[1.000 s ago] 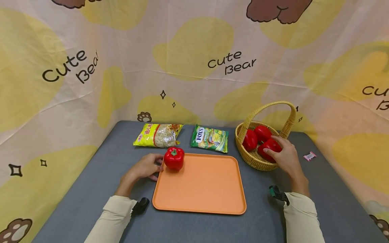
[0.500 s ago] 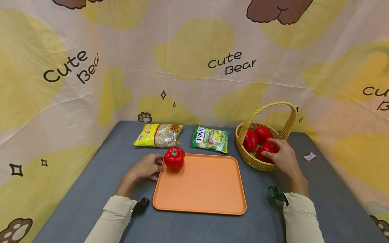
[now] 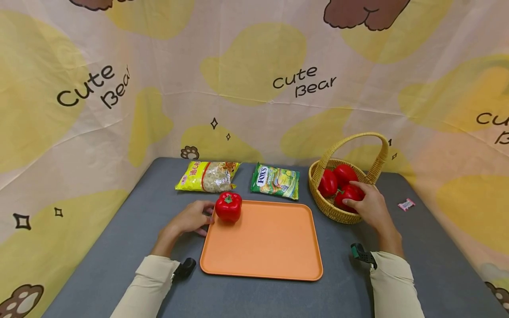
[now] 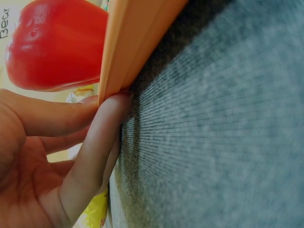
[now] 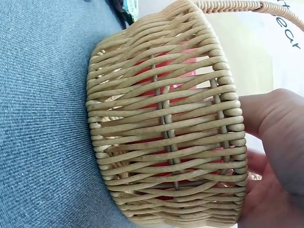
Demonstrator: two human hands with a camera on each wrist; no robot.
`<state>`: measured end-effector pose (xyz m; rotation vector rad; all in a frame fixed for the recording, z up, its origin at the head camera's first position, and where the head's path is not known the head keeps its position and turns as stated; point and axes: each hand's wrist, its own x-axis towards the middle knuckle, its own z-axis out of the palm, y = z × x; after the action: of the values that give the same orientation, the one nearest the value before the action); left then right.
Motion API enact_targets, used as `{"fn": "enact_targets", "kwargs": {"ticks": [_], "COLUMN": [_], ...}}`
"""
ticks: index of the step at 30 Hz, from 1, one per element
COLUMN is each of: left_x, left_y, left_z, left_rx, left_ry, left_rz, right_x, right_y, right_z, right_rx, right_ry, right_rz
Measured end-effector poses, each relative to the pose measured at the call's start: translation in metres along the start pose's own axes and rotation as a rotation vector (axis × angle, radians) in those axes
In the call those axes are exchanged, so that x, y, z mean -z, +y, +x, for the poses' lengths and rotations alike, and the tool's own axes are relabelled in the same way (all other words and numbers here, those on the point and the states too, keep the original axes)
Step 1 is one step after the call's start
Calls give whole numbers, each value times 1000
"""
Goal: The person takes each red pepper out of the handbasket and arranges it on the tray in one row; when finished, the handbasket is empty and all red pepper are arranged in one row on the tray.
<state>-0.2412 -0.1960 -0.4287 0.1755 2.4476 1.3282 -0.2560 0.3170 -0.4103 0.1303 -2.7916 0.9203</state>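
Observation:
My left hand (image 3: 193,217) pinches the left rim of an orange tray (image 3: 270,243), thumb and fingers at its edge in the left wrist view. On the tray's far left corner stands a red bell pepper (image 3: 228,207), stem up. At the right, my right hand (image 3: 371,204) reaches into a yellow wicker basket (image 3: 338,215) and grips another red bell pepper (image 3: 348,197). Two more red peppers (image 3: 328,183) lie beside it in there. From the right wrist, the woven wall (image 5: 166,123) hides most of the peppers and the fingertips.
Behind the tray lie a yellow snack bag (image 3: 207,176) and a green FOX'S candy bag (image 3: 275,181). A small pink wrapped candy (image 3: 406,204) sits right of the basket. The basket's tall handle (image 3: 354,136) arches above it. A printed cloth backdrop (image 3: 254,88) encloses the grey table (image 3: 119,247).
My right hand has shifted slightly left with the pepper it grips, closer to the other peppers in the basket. My left hand and the tray have stayed put.

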Motion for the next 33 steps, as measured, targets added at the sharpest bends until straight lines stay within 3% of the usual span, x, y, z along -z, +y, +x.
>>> {"fn": "enact_targets", "kwargs": {"ticks": [8, 16, 23, 33], "left_x": [0, 0, 0, 0], "left_y": [0, 0, -1, -1], "left_z": [-1, 1, 1, 1], "left_rx": [-3, 4, 6, -3], "left_ry": [-4, 2, -2, -1], "left_rz": [1, 17, 14, 11], "right_x": [6, 24, 41, 53], "right_y": [-7, -28, -47, -67], "right_z": [-3, -10, -15, -25], "right_rx": [-21, -30, 27, 68], "right_ry": [16, 77, 100, -62], "right_rz": [40, 88, 81, 255]}}
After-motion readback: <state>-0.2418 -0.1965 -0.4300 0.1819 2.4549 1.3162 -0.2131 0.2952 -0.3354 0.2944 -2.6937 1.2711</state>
